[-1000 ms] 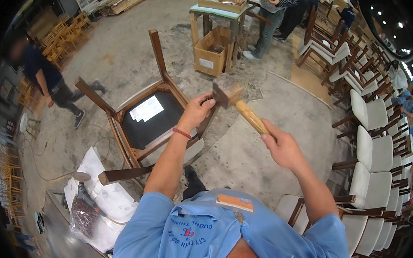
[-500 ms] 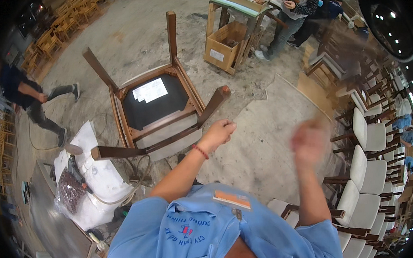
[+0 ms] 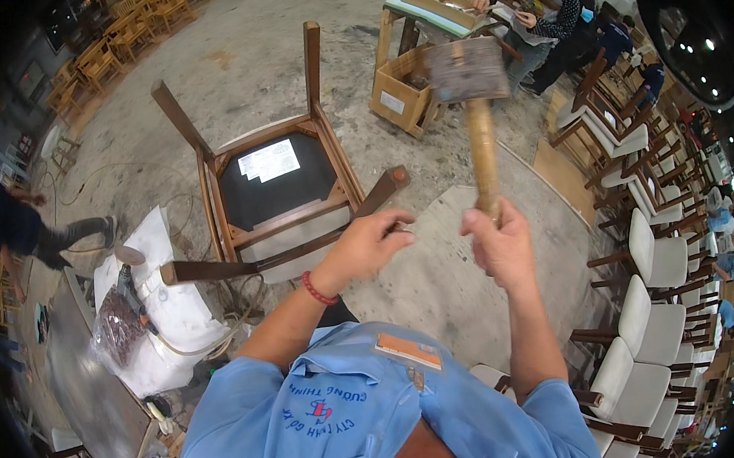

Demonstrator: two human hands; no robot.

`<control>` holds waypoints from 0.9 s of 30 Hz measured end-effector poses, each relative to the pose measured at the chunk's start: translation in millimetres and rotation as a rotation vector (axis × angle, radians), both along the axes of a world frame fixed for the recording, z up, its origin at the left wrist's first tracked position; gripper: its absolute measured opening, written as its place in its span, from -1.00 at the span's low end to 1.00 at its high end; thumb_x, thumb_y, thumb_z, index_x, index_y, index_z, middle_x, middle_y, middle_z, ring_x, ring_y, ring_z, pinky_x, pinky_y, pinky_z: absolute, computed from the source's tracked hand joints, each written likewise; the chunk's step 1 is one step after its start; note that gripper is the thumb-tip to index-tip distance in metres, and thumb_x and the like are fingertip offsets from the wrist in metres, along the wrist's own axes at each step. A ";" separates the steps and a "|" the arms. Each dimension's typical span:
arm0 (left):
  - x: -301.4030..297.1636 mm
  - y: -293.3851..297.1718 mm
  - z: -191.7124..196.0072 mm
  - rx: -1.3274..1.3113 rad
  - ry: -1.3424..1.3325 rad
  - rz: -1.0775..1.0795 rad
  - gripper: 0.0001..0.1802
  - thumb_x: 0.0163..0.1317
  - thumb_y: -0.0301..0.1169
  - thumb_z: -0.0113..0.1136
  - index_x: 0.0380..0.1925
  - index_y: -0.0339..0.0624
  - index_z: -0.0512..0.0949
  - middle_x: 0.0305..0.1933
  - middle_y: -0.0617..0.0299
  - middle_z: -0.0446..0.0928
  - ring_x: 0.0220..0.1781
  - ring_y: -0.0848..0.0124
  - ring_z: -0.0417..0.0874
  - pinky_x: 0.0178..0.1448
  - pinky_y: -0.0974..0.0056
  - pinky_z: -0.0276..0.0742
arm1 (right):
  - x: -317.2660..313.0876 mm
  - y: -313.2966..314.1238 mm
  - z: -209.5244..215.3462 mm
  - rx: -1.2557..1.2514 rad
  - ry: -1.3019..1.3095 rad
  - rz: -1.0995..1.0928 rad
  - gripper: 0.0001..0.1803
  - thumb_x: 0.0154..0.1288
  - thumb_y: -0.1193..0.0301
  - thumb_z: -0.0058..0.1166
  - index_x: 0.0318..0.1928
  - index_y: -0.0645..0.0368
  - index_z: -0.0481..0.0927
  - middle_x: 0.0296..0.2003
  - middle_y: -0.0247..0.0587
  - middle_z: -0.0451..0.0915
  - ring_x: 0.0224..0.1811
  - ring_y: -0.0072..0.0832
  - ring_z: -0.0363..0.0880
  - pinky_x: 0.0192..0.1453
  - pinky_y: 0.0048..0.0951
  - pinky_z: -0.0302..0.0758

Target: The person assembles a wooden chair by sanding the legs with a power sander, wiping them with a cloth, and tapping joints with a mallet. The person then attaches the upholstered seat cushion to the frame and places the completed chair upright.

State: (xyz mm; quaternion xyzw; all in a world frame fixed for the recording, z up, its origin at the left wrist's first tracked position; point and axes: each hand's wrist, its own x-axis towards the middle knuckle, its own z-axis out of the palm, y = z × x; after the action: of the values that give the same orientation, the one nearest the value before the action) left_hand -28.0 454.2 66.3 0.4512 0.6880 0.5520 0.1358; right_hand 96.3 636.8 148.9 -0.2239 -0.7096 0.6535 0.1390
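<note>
Right hand [image 3: 500, 249] grips the mallet [image 3: 472, 94] tightly, now raised from a blurred swing; left hand [image 3: 366, 244] loosely pinches the chair [image 3: 274, 184] leg, steadying it.

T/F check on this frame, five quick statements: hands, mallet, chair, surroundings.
1. The right hand grips a mallet with its head raised. True.
2. The chair stands upright on its legs. False: it lies overturned, legs pointing up and outward, the seat's dark underside showing.
3. The left hand is at the end of one chair leg. True.
4. The mallet head rests on the chair leg. False: it is held up in the air, apart from the leg.
5. A row of white-seated chairs stands on the person's left. False: they line the right side.
</note>
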 end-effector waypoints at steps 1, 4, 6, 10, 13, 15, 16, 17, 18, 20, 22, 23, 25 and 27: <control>-2.8 6.4 16.7 -0.066 0.033 0.001 -0.60 0.26 -0.28 0.25 0.02 -0.24 0.45 -0.35 0.13 0.58 -0.39 0.24 0.62 -0.31 0.21 0.50 | -13.1 -2.8 -2.7 -0.025 -0.030 0.034 -0.77 0.28 0.34 0.25 -0.21 0.21 0.52 -0.55 -0.44 0.49 -0.66 -0.76 0.33 -0.63 -0.64 0.23; -28.6 23.0 54.9 -0.209 0.155 0.008 -0.59 0.20 -0.23 0.31 -0.07 -0.21 0.45 -0.30 -0.07 0.61 -0.29 -0.05 0.66 -0.23 0.06 0.54 | -55.7 -9.3 -3.8 0.036 -0.065 0.104 -0.77 0.23 0.42 0.26 -0.19 0.27 0.53 -0.47 -0.38 0.56 -0.55 -0.69 0.45 -0.52 -0.61 0.37; -56.1 31.6 64.8 -0.238 0.218 -0.021 -0.61 0.21 -0.28 0.28 -0.05 -0.20 0.43 -0.29 -0.08 0.62 -0.26 -0.05 0.67 -0.21 0.04 0.55 | -87.5 -10.7 1.1 0.048 -0.047 0.108 -0.75 0.20 0.47 0.25 -0.16 0.32 0.54 -0.38 -0.31 0.62 -0.38 -0.63 0.55 -0.35 -0.58 0.49; -133.6 33.0 71.3 -0.121 0.136 -0.110 -0.66 0.25 -0.35 0.25 -0.04 -0.23 0.44 -0.27 -0.02 0.63 -0.22 0.05 0.69 -0.14 0.12 0.56 | -161.1 1.3 13.4 -0.009 -0.058 0.123 -0.75 0.20 0.47 0.26 -0.18 0.29 0.49 -0.43 -0.30 0.59 -0.58 -0.67 0.46 -0.56 -0.59 0.38; -199.2 27.1 71.8 -0.082 -0.096 -0.104 -0.70 0.28 -0.40 0.21 -0.03 -0.25 0.47 -0.18 0.05 0.63 -0.14 0.24 0.67 -0.04 0.22 0.55 | -221.5 2.9 24.7 -0.116 -0.054 0.114 -0.74 0.20 0.47 0.27 -0.19 0.24 0.45 -0.49 -0.32 0.54 -0.72 -0.71 0.32 -0.70 -0.58 0.24; -237.8 27.5 59.6 0.019 -0.209 -0.089 -0.71 0.31 -0.41 0.18 0.00 -0.26 0.49 -0.11 0.17 0.60 -0.08 0.41 0.60 0.03 0.28 0.52 | -265.3 -1.4 16.2 -0.177 -0.027 0.073 -0.73 0.21 0.47 0.28 -0.20 0.20 0.43 -0.55 -0.35 0.49 -0.79 -0.73 0.23 -0.76 -0.58 0.15; -253.7 27.5 51.8 0.057 -0.248 -0.068 -0.71 0.32 -0.41 0.18 0.00 -0.25 0.50 -0.11 0.18 0.60 -0.08 0.43 0.60 0.04 0.28 0.52 | -285.3 -3.6 12.2 -0.205 -0.028 0.079 -0.74 0.22 0.45 0.27 -0.21 0.20 0.43 -0.55 -0.37 0.47 -0.78 -0.72 0.23 -0.76 -0.58 0.16; -270.4 28.4 43.9 0.094 -0.287 -0.048 -0.71 0.32 -0.41 0.18 0.01 -0.25 0.50 -0.11 0.20 0.59 -0.08 0.45 0.59 0.05 0.28 0.52 | -305.1 -4.9 8.7 -0.232 -0.030 0.082 -0.74 0.24 0.43 0.27 -0.21 0.19 0.43 -0.56 -0.38 0.45 -0.78 -0.72 0.24 -0.75 -0.58 0.17; -288.7 28.6 32.5 0.134 -0.282 0.000 -0.71 0.33 -0.39 0.18 0.01 -0.25 0.51 -0.11 0.22 0.60 -0.08 0.45 0.59 0.04 0.28 0.51 | -323.3 -7.5 5.8 -0.262 -0.036 0.088 -0.75 0.25 0.40 0.26 -0.22 0.19 0.43 -0.56 -0.39 0.43 -0.77 -0.72 0.24 -0.75 -0.59 0.18; -324.5 30.3 16.0 0.213 -0.272 0.087 -0.71 0.33 -0.35 0.17 0.00 -0.24 0.53 -0.11 0.24 0.60 -0.07 0.46 0.59 0.03 0.29 0.48 | -352.9 -11.8 3.7 -0.240 -0.063 0.071 -0.76 0.30 0.34 0.21 -0.23 0.18 0.43 -0.55 -0.39 0.42 -0.76 -0.70 0.26 -0.75 -0.58 0.17; -375.2 34.6 27.6 0.181 -0.366 0.237 -0.71 0.34 -0.33 0.16 -0.01 -0.24 0.55 -0.12 0.22 0.62 -0.06 0.43 0.61 0.05 0.29 0.49 | -369.9 -7.4 -2.0 -0.249 -0.094 0.029 -0.75 0.35 0.28 0.15 -0.25 0.16 0.42 -0.54 -0.38 0.41 -0.75 -0.69 0.28 -0.75 -0.58 0.18; -406.3 35.2 29.3 0.197 -0.153 0.355 -0.73 0.35 -0.33 0.14 -0.03 -0.23 0.56 -0.16 0.26 0.61 -0.16 0.46 0.59 -0.02 0.32 0.51 | -373.8 -7.0 -2.2 -0.266 -0.096 0.024 -0.75 0.38 0.26 0.12 -0.26 0.16 0.42 -0.54 -0.37 0.41 -0.75 -0.68 0.29 -0.75 -0.58 0.18; -471.6 39.9 19.6 0.238 0.107 0.469 -0.74 0.37 -0.34 0.11 -0.04 -0.22 0.58 -0.23 0.33 0.60 -0.36 0.54 0.51 -0.22 0.37 0.47 | -385.1 -6.4 -7.8 -0.285 -0.116 0.030 -0.74 0.41 0.24 0.08 -0.27 0.15 0.41 -0.53 -0.37 0.41 -0.74 -0.68 0.30 -0.75 -0.57 0.19; -511.5 48.8 18.4 0.221 -0.032 0.366 -0.74 0.39 -0.35 0.09 -0.02 -0.22 0.59 -0.24 0.34 0.59 -0.50 0.60 0.39 -0.40 0.42 0.36 | -389.2 -0.4 -13.2 -0.284 -0.121 0.026 -0.75 0.42 0.24 0.05 -0.28 0.14 0.40 -0.54 -0.37 0.41 -0.74 -0.68 0.30 -0.75 -0.56 0.20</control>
State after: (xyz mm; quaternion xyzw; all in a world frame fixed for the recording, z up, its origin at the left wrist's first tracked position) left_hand -539.5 503.0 84.7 0.3217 0.6916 0.6466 -0.0061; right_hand -292.9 636.4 135.8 -0.2713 -0.6200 0.7342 0.0544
